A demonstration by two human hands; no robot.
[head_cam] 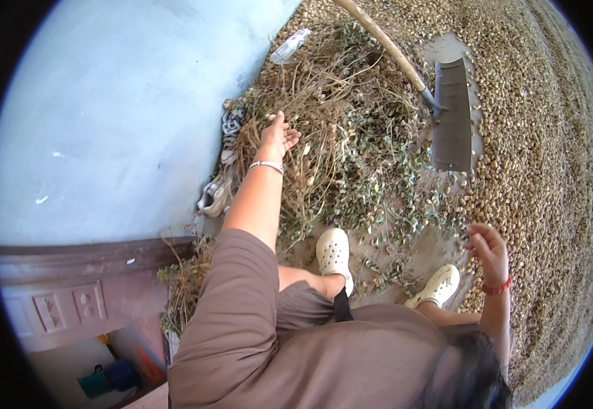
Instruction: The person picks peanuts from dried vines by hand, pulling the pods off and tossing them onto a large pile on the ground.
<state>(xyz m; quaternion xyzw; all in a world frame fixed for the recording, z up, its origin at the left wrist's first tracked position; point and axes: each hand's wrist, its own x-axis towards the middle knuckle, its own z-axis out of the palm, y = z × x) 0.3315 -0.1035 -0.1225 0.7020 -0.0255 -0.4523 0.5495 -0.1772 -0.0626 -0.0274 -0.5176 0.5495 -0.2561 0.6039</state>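
Observation:
My left hand (279, 137) reaches out over a heap of dried peanut plants (322, 122), palm turned partly up and fingers apart, with nothing in it. Brown stems, withered leaves and a few pods lie around it. Lower right, my right hand (488, 250) hangs above the edge of a broad spread of unshelled peanuts (526, 204). Its fingers are loosely bent, and I see nothing held in them. A scraper with a wide dark metal blade (452, 117) and a wooden handle (388, 46) rests between plants and peanuts, apart from both hands.
A pale blue wall (133, 117) borders the heap on the left. Shoes (214, 198) and a clear plastic bottle (290, 46) lie along it. My cream clogs (333, 253) stand on the floor among loose leaves. A pink panelled door (71, 307) is at lower left.

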